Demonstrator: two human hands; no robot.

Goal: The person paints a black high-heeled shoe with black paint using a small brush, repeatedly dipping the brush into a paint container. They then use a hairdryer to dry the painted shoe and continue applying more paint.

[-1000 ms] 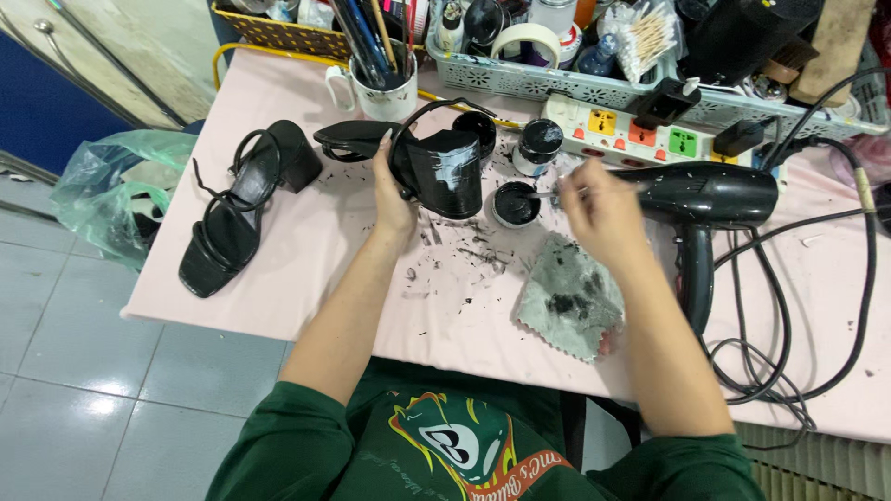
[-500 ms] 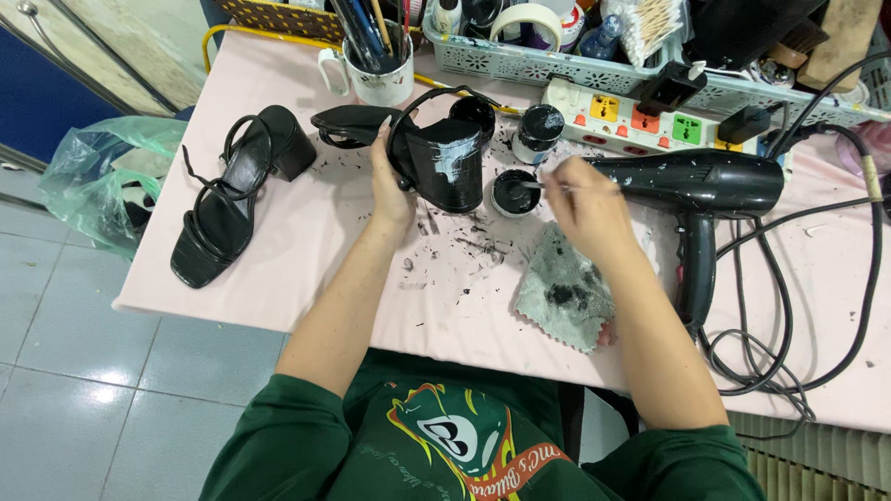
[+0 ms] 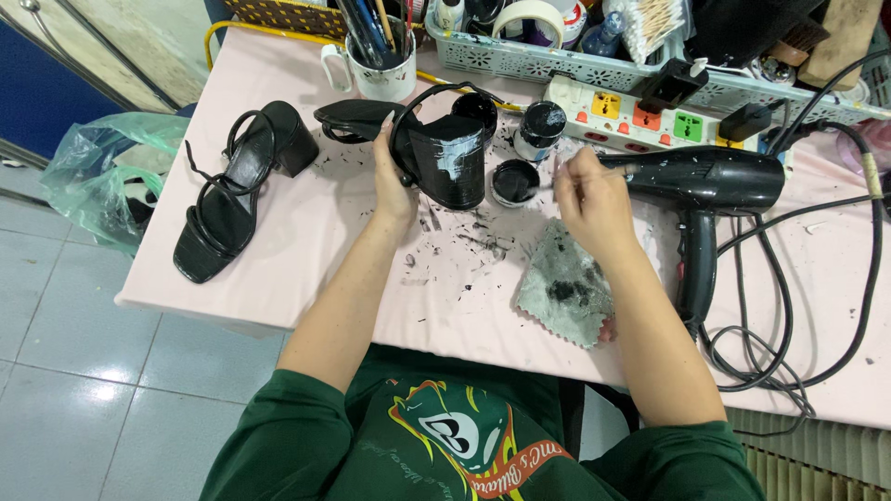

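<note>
Two hands are busy on a pink table (image 3: 306, 250). The left hand (image 3: 393, 176) is wrapped around a black block-heeled sandal (image 3: 436, 153), fingers curled over its far side — so those fingertips are hidden behind the shoe. The sandal stands up near the middle of the table, with a pale smear on the heel. The right hand (image 3: 594, 199) pinches something thin, like a small brush, between closed fingers; it is too small and blurry to be sure what it is. Its tip points at a small round black lid (image 3: 515, 181) just beside the shoe.

One more black sandal (image 3: 232, 190) lies flat at the left, well apart from the hands. A little black jar (image 3: 538, 130) stands behind the lid. A stained grey cloth (image 3: 566, 292) lies under the right wrist, partly covered by the arm. A black hair dryer (image 3: 705, 186) lies to the right, its cord (image 3: 789, 315) looping off the table edge. Behind are a white mug (image 3: 380, 74) of tools, a power strip (image 3: 640, 111) and a basket (image 3: 557, 60) — all cut off at the top. A green plastic bag (image 3: 93, 176) sits on the floor at the left. Black flecks dot the table.
</note>
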